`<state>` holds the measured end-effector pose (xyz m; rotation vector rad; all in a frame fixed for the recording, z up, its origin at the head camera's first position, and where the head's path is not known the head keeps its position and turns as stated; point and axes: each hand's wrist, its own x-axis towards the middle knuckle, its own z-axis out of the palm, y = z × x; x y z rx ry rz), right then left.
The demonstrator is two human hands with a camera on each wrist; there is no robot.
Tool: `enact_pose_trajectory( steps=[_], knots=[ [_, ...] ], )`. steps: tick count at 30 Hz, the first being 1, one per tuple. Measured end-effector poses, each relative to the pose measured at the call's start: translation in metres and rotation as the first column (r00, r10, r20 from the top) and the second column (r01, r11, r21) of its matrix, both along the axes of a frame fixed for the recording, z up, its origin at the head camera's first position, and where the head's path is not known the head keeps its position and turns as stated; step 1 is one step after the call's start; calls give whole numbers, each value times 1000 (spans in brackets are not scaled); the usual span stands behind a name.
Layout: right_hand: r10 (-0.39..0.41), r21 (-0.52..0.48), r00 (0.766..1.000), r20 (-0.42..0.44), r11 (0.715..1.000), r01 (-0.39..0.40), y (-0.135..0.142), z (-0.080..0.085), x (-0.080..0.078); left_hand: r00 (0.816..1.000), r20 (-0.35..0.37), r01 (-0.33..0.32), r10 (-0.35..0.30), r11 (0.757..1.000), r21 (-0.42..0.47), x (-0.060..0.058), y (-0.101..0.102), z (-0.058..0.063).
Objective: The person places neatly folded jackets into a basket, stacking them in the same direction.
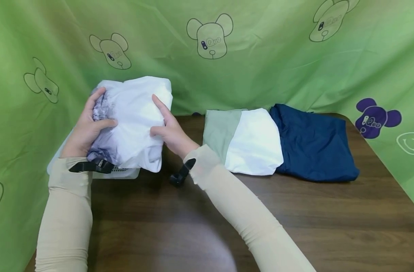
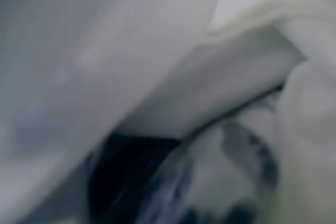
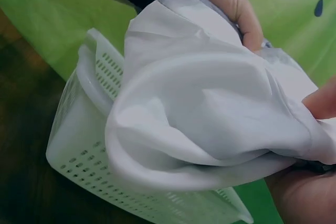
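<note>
Green backdrop (image 1: pixel 261 71), brown worktop (image 1: pixel 329 211), and a white bundle (image 1: pixel 135 117) held over a basket (image 3: pixel 73 135)

Round-eared animal heads (image 1: pixel 211 39) are printed in outline along the backdrop, with a purple head (image 1: pixel 373 120) filled in at the right, near a smiling face (image 1: pixel 411 143). The worktop has a wood grain.

At the left of the worktop, both hands hold the bundle of cloth, white with a grey-purple pattern along its left side. The left hand (image 1: pixel 85 126) pinches the left edge, thumb across the upper face and fingers around the side. The right hand (image 1: pixel 172 132) pinches the opposite edge, its thumb on the upper face and its index finger stretched along the side. The right wrist view shows the bundle's rounded, open folds.

Beneath sits the basket, white with rows of small holes; whether the bundle touches it cannot be told. The left wrist view is blurred, filled with pale and dark-patterned cloth, and does not show the left fingers clearly.

Cream sleeves (image 1: pixel 65 223) cover both arms, and a black band (image 1: pixel 91 166) circles each wrist. To the right of the hands lie two flat, folded pieces: a green-and-white cloth (image 1: pixel 254 143) and, touching it, a blue cloth (image 1: pixel 312 147).
</note>
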<state>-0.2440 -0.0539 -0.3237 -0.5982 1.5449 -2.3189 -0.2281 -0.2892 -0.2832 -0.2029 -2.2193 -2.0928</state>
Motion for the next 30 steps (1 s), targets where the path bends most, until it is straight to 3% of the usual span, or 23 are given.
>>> enact_pose_trajectory(
  steps=[7, 13, 19, 30],
  knots=[
    [-20, 67, 997, -68, 997, 25, -28, 2, 1, 999, -45, -4, 7, 998, 68, 5, -25, 6],
    [-31, 93, 998, -51, 995, 36, -42, -4, 5, 998, -63, 16, -12, 998, 66, 4, -40, 5],
    [-43, 163, 999, -19, 986, 45, -44, -17, 7, 999, -15, 43, -42, 998, 39, -5, -52, -6],
    [-19, 216, 998, 55, 976, 7, -52, -30, 9, 999, 41, 3, 1, 996, -94, -13, -70, -27]
  ],
)
